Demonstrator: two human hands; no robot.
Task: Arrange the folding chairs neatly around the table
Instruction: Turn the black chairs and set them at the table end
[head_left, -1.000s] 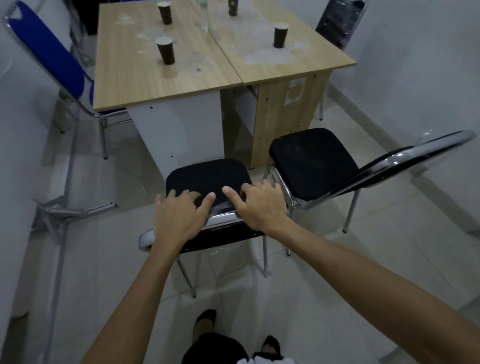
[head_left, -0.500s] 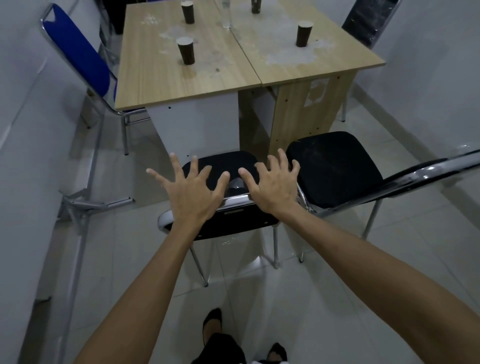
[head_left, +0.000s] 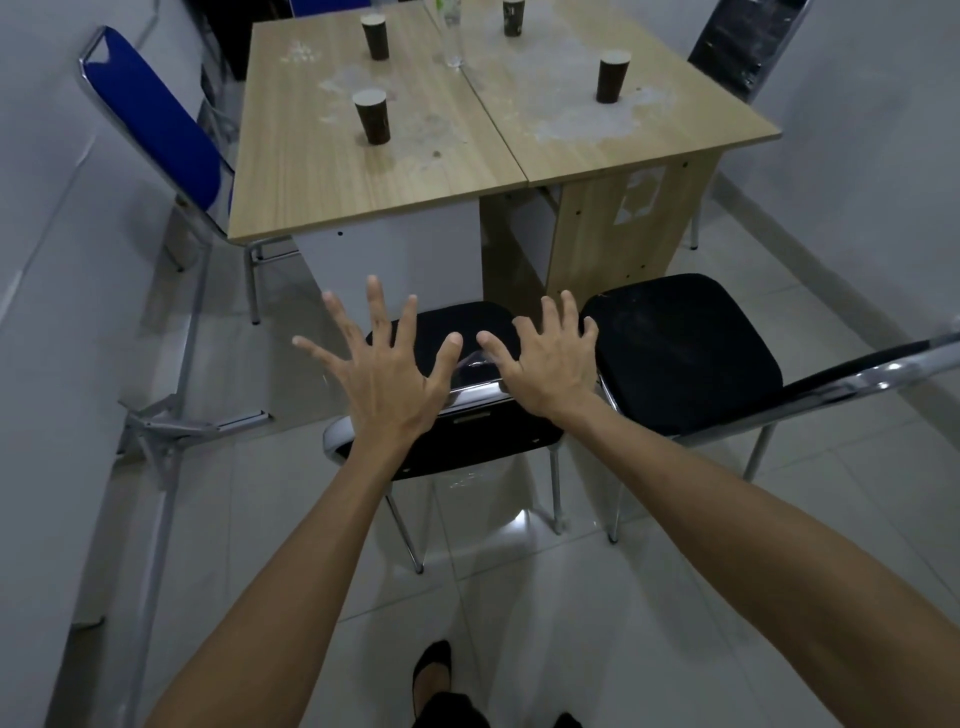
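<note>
Both hands (head_left: 462, 374) splayed (fingers straight) above chair (head_left: 467, 441).

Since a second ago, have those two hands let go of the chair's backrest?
Yes. The left hand and right hand have lifted off the chrome backrest, fingers spread.

This is looking like a small, plain meeting or break room in an office. 2 wood-top tables (head_left: 363, 171) are standing pushed together in the middle, with 4 dark paper cups (head_left: 372, 117) sitting on them. Folding chairs with chrome frames are ringing the tables: a blue one (head_left: 156, 119) left of the tables, 2 black ones (head_left: 680, 353) at their near end, and another black one (head_left: 743, 41) beyond their right side. Bare grey walls (head_left: 872, 93) are closing in on both sides of the tables, and pale floor tiles (head_left: 571, 597) are running beneath them.
</note>
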